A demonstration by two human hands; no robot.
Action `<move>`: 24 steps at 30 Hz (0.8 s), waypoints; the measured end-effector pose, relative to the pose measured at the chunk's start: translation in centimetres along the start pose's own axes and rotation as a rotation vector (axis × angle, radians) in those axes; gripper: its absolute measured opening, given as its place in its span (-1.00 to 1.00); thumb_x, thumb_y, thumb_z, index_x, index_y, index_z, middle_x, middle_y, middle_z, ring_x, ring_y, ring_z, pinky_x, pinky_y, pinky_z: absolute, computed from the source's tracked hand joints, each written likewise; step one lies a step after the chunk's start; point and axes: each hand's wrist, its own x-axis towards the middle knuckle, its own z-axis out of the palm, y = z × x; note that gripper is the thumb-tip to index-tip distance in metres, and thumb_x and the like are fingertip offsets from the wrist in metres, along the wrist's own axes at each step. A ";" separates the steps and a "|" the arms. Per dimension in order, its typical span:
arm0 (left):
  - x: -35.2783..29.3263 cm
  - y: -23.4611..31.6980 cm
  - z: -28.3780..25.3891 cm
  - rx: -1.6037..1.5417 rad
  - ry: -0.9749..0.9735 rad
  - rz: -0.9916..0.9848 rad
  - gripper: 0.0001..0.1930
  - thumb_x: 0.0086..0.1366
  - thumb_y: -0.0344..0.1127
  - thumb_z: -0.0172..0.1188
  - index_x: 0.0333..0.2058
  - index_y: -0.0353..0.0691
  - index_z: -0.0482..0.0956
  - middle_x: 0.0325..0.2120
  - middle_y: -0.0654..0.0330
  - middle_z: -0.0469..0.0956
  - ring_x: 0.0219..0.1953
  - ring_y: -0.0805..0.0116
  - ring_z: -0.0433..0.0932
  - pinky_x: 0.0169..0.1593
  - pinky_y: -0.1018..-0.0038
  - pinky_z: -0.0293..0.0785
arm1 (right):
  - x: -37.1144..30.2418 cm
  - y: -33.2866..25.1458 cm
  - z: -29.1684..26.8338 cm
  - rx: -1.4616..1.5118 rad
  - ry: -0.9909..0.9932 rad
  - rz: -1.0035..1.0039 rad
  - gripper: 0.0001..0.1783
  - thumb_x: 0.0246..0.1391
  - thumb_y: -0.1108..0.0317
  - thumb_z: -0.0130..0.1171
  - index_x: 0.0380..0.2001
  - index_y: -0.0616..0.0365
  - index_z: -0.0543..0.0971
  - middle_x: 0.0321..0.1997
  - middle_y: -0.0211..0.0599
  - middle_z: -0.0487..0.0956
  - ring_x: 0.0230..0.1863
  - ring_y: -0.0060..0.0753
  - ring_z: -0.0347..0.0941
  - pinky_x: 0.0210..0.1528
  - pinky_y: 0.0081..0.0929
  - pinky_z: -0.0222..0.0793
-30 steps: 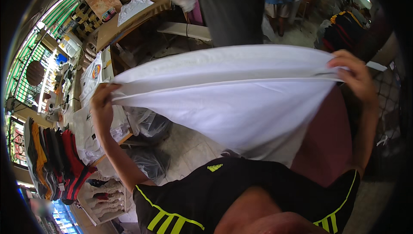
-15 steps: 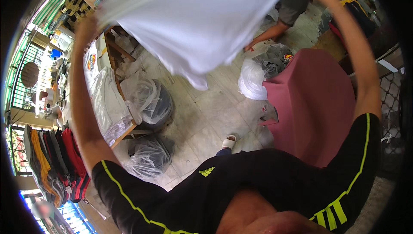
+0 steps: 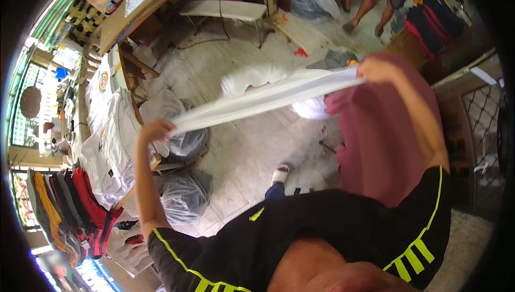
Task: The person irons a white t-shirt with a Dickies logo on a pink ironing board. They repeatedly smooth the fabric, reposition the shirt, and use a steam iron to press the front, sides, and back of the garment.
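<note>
A white cloth, perhaps a garment, is stretched in the air in front of me, with a loose part bunching up behind its taut edge. My left hand is closed around its left end, close to the table of white shirts. Higher up on the right, my right hand grips the other end above a maroon cloth. The strip slopes upward from left to right and is smeared by motion. Its exact shape cannot be made out.
White printed shirts lie along the left table. Plastic-wrapped bundles stand on the floor beside it. Folded clothes are stacked at far left. A white bench stands at the back; people's legs show at back right.
Both hands have come down from overhead, bringing the white cloth lower and nearer. It hung spread out and now shows as a narrow band. The person at back right has moved farther off.
</note>
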 end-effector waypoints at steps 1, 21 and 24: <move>-0.2 2.0 -2.3 -0.054 -0.016 0.049 -0.79 0.23 -0.36 0.16 -0.24 -0.26 0.72 -0.57 0.23 0.63 -0.57 0.48 0.55 -0.49 0.51 0.48 | -0.3 0.6 -1.0 0.030 0.029 -0.034 -0.77 0.06 0.36 0.07 -0.29 0.19 0.66 -0.39 -0.06 0.66 -0.38 -0.11 0.58 -0.23 -0.15 0.50; 1.3 17.3 -13.1 -0.441 0.564 0.801 -0.59 0.30 -0.43 0.28 0.09 -0.19 0.39 -0.17 0.28 0.50 -0.13 0.52 0.45 -0.03 0.54 0.40 | -1.9 -2.1 -13.6 0.736 0.853 0.351 -0.64 0.27 0.04 0.08 -0.44 0.09 0.56 -0.62 -0.42 0.50 -0.65 -0.55 0.43 -0.58 -0.52 0.41; -4.6 25.5 -17.1 -0.331 0.794 1.001 -0.48 0.32 -0.48 0.24 0.24 -0.30 0.35 0.15 0.05 0.44 0.17 0.38 0.39 0.25 0.43 0.29 | -9.4 -0.9 -23.1 0.517 1.240 0.243 -0.75 0.24 0.14 0.16 -0.31 0.11 0.58 -0.53 -0.39 0.56 -0.60 -0.55 0.49 -0.56 -0.52 0.45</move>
